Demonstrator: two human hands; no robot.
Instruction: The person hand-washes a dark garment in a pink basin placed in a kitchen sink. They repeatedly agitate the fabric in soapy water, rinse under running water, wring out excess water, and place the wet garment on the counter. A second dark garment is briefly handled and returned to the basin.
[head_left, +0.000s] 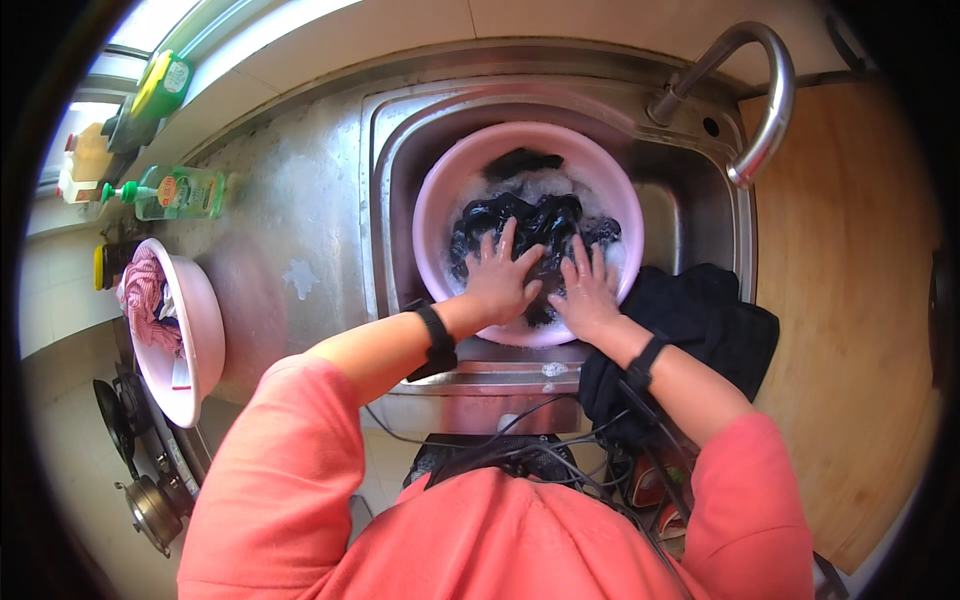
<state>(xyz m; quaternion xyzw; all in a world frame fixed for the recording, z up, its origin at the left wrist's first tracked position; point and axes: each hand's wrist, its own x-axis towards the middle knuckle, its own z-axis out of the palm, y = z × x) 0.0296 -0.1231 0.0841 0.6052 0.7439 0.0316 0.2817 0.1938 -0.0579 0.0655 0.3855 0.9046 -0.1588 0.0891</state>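
A round pink plastic basin (429, 202) sits in the stainless steel sink (660, 225). Dark wet cloth (517, 217) lies in it among soapy water and white foam (544, 182). My left hand (502, 276) is over the basin's near left part, fingers spread against or just above the cloth. To its right, my right hand (589, 289) rests over the near right part, fingers also apart. Neither hand grips anything; whether the palms press on the cloth is hard to tell. A black garment (697, 322) drapes over the sink's near right corner.
A curved metal faucet (780, 90) stands at the back right, beside a wooden board (832, 300). At left are a green pump bottle (187, 193) and a pink basin (202, 330) holding striped cloth (144, 289). Black cables (555, 450) hang before my body. A pot (152, 514) stands lower left.
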